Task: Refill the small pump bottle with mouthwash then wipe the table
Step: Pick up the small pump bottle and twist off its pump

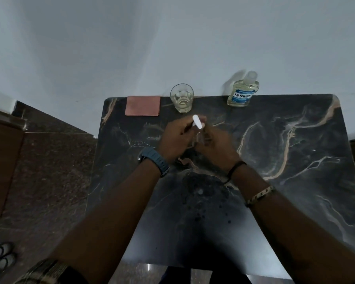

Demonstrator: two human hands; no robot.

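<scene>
Both hands meet over the counter (275, 140). My left hand (175, 138) pinches the white pump top (196, 122) at its fingertips; the right hand (214, 143) curls round the small pump bottle (199, 138), mostly hidden. Mouthwash bottle (242, 92), glass (182, 97) and pink cloth (142, 105) sit beyond the fingers.

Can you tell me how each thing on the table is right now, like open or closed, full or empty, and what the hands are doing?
Mouthwash bottle: upright at the table's back edge, partly full.
Glass: upright, seems to hold a little liquid at the bottom.
Pink cloth: folded flat, untouched.
White pump piece: held up by the left hand.
Right hand: curled round something small, mostly hidden.
Table: small droplets on its near part.
</scene>
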